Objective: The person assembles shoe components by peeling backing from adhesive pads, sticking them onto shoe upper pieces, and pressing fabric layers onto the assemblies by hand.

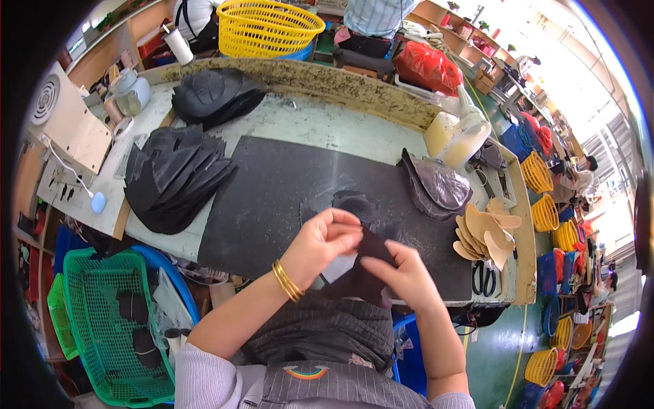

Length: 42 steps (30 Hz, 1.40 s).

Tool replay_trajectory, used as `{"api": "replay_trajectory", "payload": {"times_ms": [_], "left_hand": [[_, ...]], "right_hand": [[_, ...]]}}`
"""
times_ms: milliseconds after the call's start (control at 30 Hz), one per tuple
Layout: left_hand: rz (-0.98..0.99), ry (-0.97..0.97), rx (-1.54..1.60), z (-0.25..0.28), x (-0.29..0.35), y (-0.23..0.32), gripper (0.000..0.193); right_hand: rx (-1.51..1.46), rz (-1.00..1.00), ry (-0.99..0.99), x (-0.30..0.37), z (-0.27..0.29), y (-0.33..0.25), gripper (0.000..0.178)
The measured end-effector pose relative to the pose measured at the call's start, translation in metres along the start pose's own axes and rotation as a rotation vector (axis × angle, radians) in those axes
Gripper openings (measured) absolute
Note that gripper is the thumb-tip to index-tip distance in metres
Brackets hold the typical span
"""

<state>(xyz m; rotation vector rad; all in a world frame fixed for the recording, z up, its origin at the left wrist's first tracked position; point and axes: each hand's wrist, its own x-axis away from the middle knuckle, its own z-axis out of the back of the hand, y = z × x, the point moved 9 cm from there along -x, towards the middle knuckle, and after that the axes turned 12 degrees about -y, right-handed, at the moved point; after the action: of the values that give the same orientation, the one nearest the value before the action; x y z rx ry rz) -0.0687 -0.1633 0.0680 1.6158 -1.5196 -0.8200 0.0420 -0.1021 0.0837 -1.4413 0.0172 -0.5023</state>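
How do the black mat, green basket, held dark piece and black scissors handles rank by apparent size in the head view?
1. Black mat
2. Green basket
3. Held dark piece, possibly enlarged by nearness to the camera
4. Black scissors handles

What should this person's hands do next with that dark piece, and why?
Perhaps lower the dark piece flat onto the black mat: the right hand pinches it, the left hand has its fingertips at its upper end, and it seems held up near the mat's front edge, where the flat surface could support it.
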Motion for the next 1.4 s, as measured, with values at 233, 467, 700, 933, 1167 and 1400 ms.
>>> {"api": "replay_trajectory", "payload": {"times_ms": [233, 467, 700, 933, 1167, 1400], "left_hand": [[-0.176, -0.063, -0.449, -0.013, 0.035, -0.007, 0.065], [-0.268, -0.233, -0.062, -0.037, 0.001, -0.030, 0.062], [-0.022, -0.168, 0.359, -0.050, 0.010, -0.043, 0.022], [-0.124, -0.053, -0.029, -0.033, 0.022, -0.030, 0.015], [-0.209, 0.021, 0.147, -0.019, 0.020, -0.027, 0.013], [-0.045, -0.080, 0.005, -0.010, -0.007, -0.010, 0.016]], "right_hand": [[-0.486, 0.024, 0.094, 0.001, 0.015, -0.003, 0.018], [-0.683, 0.118, 0.090, 0.031, 0.021, -0.014, 0.018], [-0.738, 0.120, 0.139, 0.047, 0.029, 0.005, 0.012], [-0.740, 0.141, 0.239, 0.051, 0.026, 0.018, 0.012], [-0.738, 0.174, 0.279, 0.051, 0.025, 0.030, 0.013], [-0.815, 0.166, 0.315, 0.040, 0.044, 0.023, 0.016]]}}
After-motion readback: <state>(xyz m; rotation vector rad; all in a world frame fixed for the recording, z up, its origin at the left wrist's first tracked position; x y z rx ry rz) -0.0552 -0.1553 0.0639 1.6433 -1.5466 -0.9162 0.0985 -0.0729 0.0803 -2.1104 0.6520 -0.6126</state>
